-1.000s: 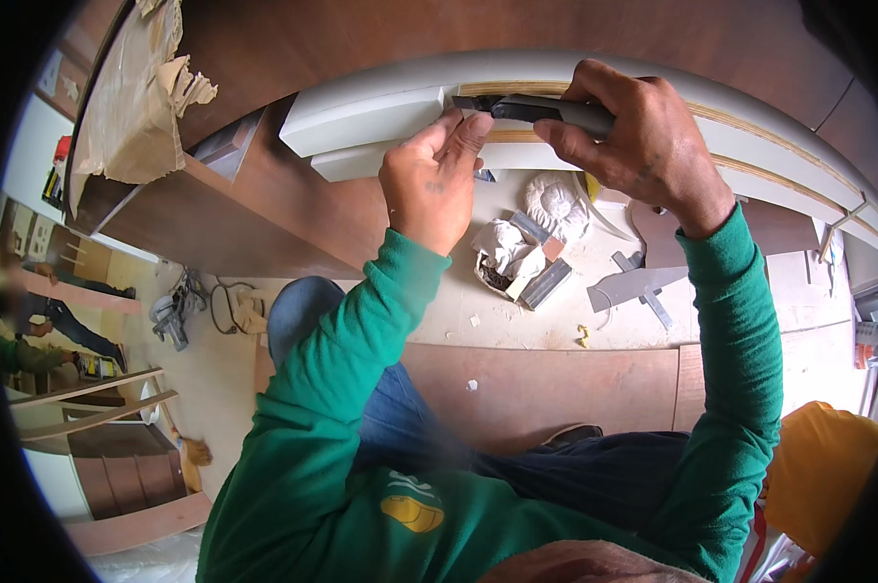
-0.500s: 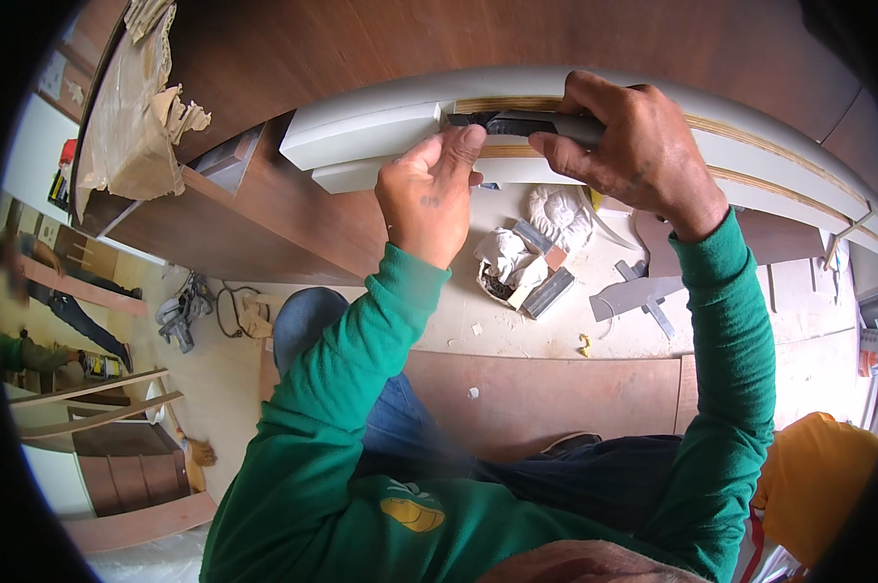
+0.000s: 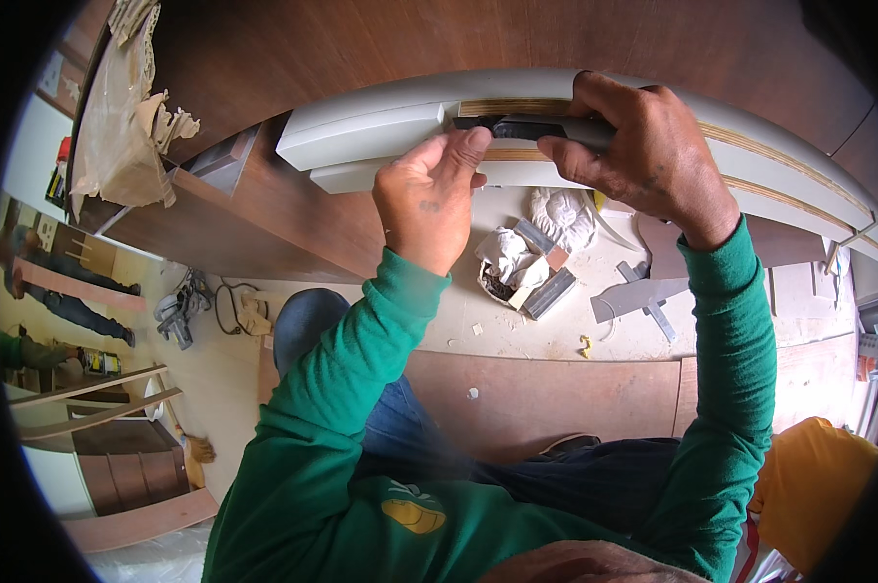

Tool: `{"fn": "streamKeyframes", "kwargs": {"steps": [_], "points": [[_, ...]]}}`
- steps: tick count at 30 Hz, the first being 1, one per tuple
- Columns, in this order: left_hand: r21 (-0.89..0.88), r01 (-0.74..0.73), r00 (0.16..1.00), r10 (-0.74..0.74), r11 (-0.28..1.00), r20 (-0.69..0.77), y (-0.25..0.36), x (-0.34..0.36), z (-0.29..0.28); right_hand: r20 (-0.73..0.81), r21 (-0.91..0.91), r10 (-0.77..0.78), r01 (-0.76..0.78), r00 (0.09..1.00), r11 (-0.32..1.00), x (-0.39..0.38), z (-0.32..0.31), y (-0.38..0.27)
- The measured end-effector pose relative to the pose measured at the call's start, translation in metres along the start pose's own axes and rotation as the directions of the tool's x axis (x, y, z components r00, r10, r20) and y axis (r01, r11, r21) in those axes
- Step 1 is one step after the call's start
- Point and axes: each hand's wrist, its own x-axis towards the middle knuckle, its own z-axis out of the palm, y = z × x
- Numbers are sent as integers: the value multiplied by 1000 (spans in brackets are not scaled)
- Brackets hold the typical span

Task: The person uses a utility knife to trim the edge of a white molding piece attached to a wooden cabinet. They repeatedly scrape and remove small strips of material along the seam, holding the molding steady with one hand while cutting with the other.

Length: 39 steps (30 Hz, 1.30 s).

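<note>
A black utility knife (image 3: 531, 128) lies lengthwise along the plywood edge of a white panel (image 3: 371, 133), its front end pointing left. My right hand (image 3: 653, 160) is wrapped round its handle. At the knife's front end, my left hand (image 3: 429, 199) has its thumb raised against the tip, with its fingers bent and partly behind the panel edge. Whether those fingers pinch the panel, a strip or the blade end cannot be made out. Beneath runs a second white panel (image 3: 347, 175), also with a bare plywood edge.
On the floor stands a box (image 3: 497, 289) of rags and blocks, beside a white cloth bundle (image 3: 562, 216) and a metal square (image 3: 660, 319). Torn cardboard (image 3: 118, 136) hangs at upper left. Power tools (image 3: 182, 311) lie left; farther off, people are at work. A yellow bag (image 3: 813, 486) is at right.
My right hand and the knife have shifted slightly to the right along the panel edge. My left hand stays almost in place.
</note>
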Motion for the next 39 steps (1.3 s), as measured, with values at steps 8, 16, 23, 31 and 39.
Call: {"fn": "streamKeyframes", "kwargs": {"steps": [8, 16, 23, 31, 39], "points": [[60, 12, 998, -15, 998, 54, 1, 1, -4, 13, 28, -9, 9, 1000, 1000, 1, -3, -1], [34, -8, 999, 7, 999, 45, -1, 2, -4, 11, 17, -14, 14, 1000, 1000, 1, -2, 1], [21, -10, 1000, 9, 1000, 25, 3, 3, -2, 19, 35, 1, -1, 1000, 999, 4, -5, -2], [8, -1, 1000, 1, 1000, 22, 1, 2, -3, 37, 57, 8, -10, 999, 998, 7, -9, -4], [22, -30, 999, 29, 999, 38, -3, 4, -4, -15, 41, -33, 33, 999, 999, 1, -5, 0]]}}
